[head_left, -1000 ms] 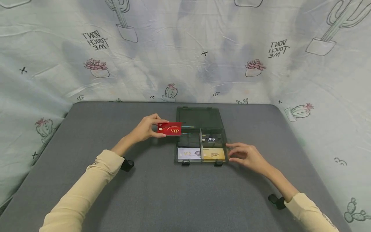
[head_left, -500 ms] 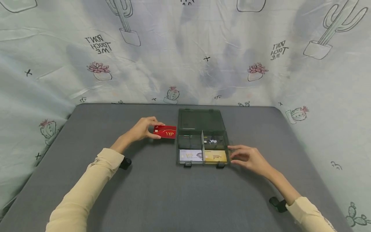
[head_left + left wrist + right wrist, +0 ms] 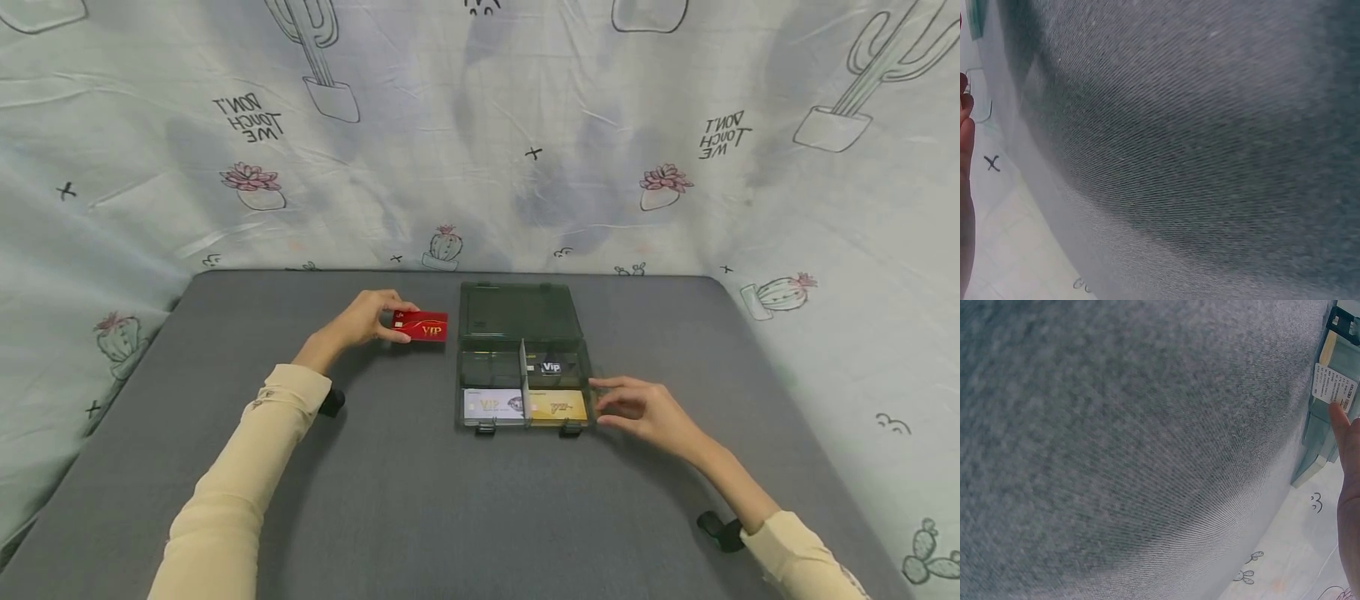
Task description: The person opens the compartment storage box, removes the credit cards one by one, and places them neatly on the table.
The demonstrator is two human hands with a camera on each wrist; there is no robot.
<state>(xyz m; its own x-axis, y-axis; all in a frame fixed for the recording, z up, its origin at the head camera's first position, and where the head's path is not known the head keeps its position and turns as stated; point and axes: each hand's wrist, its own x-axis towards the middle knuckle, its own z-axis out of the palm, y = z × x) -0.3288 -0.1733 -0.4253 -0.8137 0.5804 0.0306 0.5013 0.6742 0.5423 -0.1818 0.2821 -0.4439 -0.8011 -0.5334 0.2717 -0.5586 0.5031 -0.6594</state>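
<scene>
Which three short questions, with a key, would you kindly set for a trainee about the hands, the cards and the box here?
1. Which hand holds the red card?
2. True or false: the lid of the box is closed.
3. In the row nearest the person, which card lies across the divider from the gold card: A, black; B, white; C, red?

Key:
1. The left hand.
2. False; the lid is open.
3. B, the white card.
</scene>
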